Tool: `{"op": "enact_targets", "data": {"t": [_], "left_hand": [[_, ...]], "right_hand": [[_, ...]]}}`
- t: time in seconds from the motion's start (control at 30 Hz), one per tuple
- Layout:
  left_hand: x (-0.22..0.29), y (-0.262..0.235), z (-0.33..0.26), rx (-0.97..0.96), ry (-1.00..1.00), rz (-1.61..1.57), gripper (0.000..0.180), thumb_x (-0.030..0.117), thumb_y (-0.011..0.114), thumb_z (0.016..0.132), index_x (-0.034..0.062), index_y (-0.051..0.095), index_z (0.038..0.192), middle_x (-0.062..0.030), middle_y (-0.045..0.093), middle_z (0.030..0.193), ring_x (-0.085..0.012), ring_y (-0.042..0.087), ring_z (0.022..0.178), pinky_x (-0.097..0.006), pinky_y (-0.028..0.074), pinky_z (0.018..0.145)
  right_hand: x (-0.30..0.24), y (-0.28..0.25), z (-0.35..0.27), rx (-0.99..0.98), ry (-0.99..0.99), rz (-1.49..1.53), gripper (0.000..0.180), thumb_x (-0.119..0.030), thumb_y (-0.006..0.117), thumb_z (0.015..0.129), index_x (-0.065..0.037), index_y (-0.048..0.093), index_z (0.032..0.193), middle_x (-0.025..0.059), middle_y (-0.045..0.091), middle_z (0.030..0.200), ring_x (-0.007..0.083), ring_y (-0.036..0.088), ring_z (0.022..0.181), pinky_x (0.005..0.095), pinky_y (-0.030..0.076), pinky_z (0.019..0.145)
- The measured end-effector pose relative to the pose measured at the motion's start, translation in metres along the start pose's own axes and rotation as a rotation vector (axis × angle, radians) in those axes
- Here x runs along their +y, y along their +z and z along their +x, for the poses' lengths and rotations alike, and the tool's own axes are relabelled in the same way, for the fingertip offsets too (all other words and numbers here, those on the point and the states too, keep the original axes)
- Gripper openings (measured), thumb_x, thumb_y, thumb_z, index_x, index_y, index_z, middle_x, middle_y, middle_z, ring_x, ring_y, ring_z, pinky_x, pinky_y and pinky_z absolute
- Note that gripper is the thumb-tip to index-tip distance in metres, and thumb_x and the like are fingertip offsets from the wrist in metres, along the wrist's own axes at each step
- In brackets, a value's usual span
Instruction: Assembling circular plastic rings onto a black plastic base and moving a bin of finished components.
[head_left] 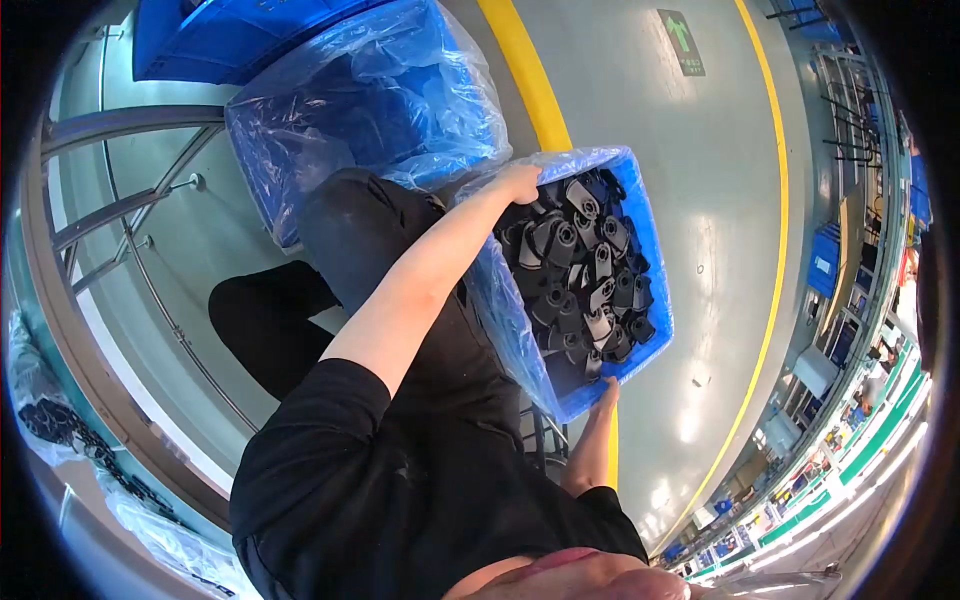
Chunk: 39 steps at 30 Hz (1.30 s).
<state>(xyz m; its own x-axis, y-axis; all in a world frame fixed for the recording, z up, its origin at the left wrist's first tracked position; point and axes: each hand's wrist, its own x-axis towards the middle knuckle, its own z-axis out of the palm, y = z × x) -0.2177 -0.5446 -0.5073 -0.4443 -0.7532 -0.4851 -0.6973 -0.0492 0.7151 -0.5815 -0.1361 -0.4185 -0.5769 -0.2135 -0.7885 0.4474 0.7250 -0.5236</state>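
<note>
A blue plastic bin (655,330) lined with clear film is tilted beside my legs, heaped with black plastic parts (575,270), each with a round ring and a flat tab. My left hand (518,184) is closed over the bin's far-left rim and the liner there. At the near rim, my right hand (607,392) grips the corner, its fingers partly hidden by the wall. Left of the bin stands a second blue bin (405,100), also lined with film; no parts show in it.
More blue crates (215,40) stand at the far left. A metal frame (130,125) and a bench (110,400) run along the left. Yellow floor lines (530,70) edge the aisle (690,200). Racks and workstations (850,370) line the right side.
</note>
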Motion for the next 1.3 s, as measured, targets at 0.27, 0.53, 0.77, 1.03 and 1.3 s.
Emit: {"op": "enact_targets", "data": {"t": [0.27, 0.53, 0.77, 1.03, 1.3], "left_hand": [[-0.008, -0.019, 0.011, -0.029, -0.036, 0.08, 0.045, 0.009, 0.05, 0.072, 0.0051, 0.053, 0.116, -0.0206, 0.057, 0.11, -0.0348, 0.054, 0.103, -0.041, 0.044, 0.087], [-0.018, -0.057, -0.016, -0.04, 0.014, 0.045, 0.053, 0.014, 0.057, 0.068, 0.0025, 0.049, 0.119, -0.0205, 0.058, 0.109, -0.0355, 0.057, 0.098, -0.041, 0.046, 0.085], [-0.001, -0.053, -0.049, -0.009, -0.464, 0.12, 0.038, 0.009, 0.054, 0.071, 0.0015, 0.051, 0.108, -0.0236, 0.058, 0.107, -0.0365, 0.057, 0.099, -0.04, 0.046, 0.085], [-0.05, -0.01, -0.038, 0.434, -0.113, -0.191, 0.06, 0.021, 0.064, 0.059, 0.0076, 0.055, 0.118, -0.0214, 0.058, 0.109, -0.0339, 0.053, 0.107, -0.036, 0.042, 0.093], [0.027, -0.08, -0.084, -0.108, 0.099, 0.019, 0.029, 0.019, 0.061, 0.071, 0.0052, 0.065, 0.096, -0.0121, 0.066, 0.09, -0.0251, 0.064, 0.084, -0.033, 0.049, 0.077]], "right_hand": [[-0.016, 0.034, 0.01, -0.146, 0.022, 0.046, 0.038, -0.017, 0.051, 0.069, 0.0, 0.057, 0.102, 0.0097, 0.061, 0.091, 0.027, 0.059, 0.083, 0.0357, 0.048, 0.076], [0.001, 0.056, 0.02, -0.102, 0.04, 0.178, 0.04, -0.015, 0.052, 0.067, -0.001, 0.055, 0.105, 0.01, 0.059, 0.096, 0.0278, 0.057, 0.088, 0.0376, 0.047, 0.08], [0.006, 0.056, 0.048, -0.097, 0.072, 0.225, 0.044, -0.014, 0.053, 0.066, -0.002, 0.054, 0.109, 0.0104, 0.058, 0.1, 0.0286, 0.056, 0.092, 0.0385, 0.046, 0.083], [-0.008, 0.073, 0.078, -0.054, 0.043, 0.249, 0.048, -0.013, 0.054, 0.064, -0.002, 0.054, 0.111, 0.0109, 0.057, 0.104, 0.0297, 0.055, 0.094, 0.0407, 0.045, 0.085], [-0.023, 0.05, 0.131, -0.047, 0.027, 0.237, 0.04, -0.013, 0.055, 0.065, -0.002, 0.057, 0.103, 0.0095, 0.056, 0.101, 0.0274, 0.054, 0.094, 0.0414, 0.044, 0.086]]}}
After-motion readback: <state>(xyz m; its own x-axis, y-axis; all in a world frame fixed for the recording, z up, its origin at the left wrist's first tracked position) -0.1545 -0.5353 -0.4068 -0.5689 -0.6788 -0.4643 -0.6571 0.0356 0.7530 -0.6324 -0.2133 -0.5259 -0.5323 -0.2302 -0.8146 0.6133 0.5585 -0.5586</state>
